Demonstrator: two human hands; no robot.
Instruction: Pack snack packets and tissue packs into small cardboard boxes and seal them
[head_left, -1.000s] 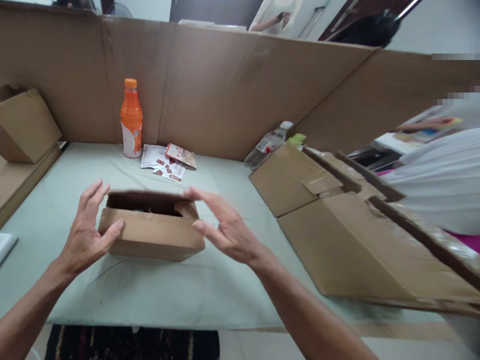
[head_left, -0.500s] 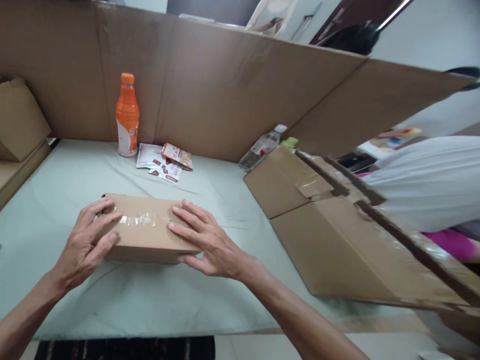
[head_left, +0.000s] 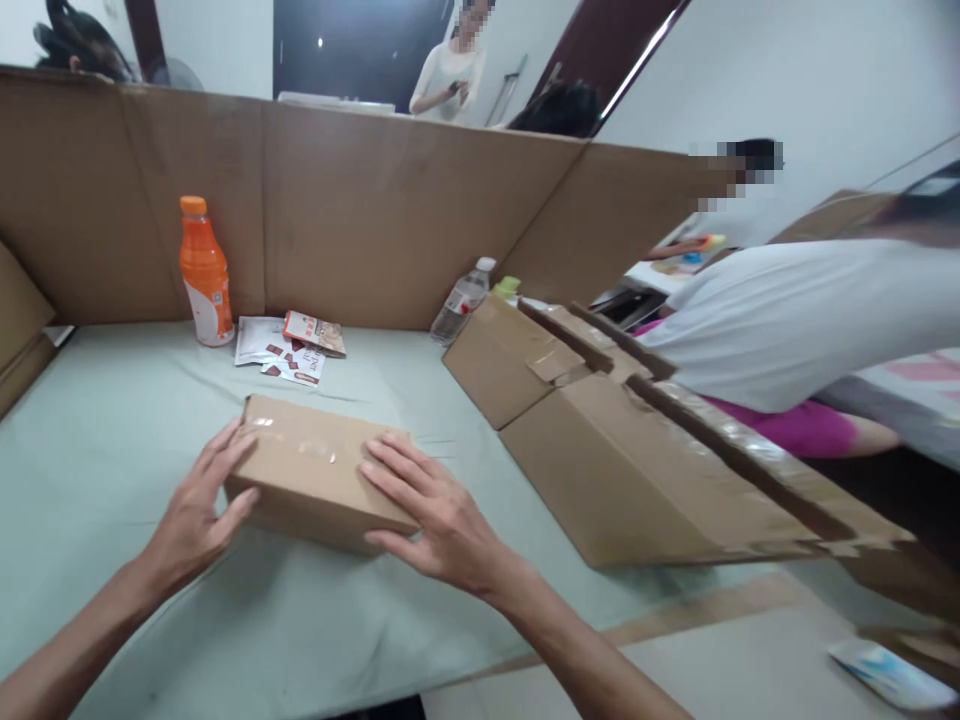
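Note:
A closed brown cardboard box (head_left: 315, 470) with clear tape across its top sits slightly turned on the pale green cloth (head_left: 352, 625). My left hand (head_left: 202, 505) grips its left end, fingers over the top edge and thumb on the near side. Over the right end lies my right hand (head_left: 431, 505), its fingers spread on the top and its thumb against the front face. The box's underside is hidden.
Behind stand an orange drink bottle (head_left: 205, 275), several flat packets (head_left: 285, 348) and a leaning clear bottle (head_left: 463, 300). Cardboard panels (head_left: 390, 210) wall the back; larger cardboard pieces (head_left: 630, 480) edge the right. A person in a white top (head_left: 810, 310) is beyond them.
The box has turned, its right end coming nearer to me, with both hands staying on it. My view has swung to the right and up, showing more of the room.

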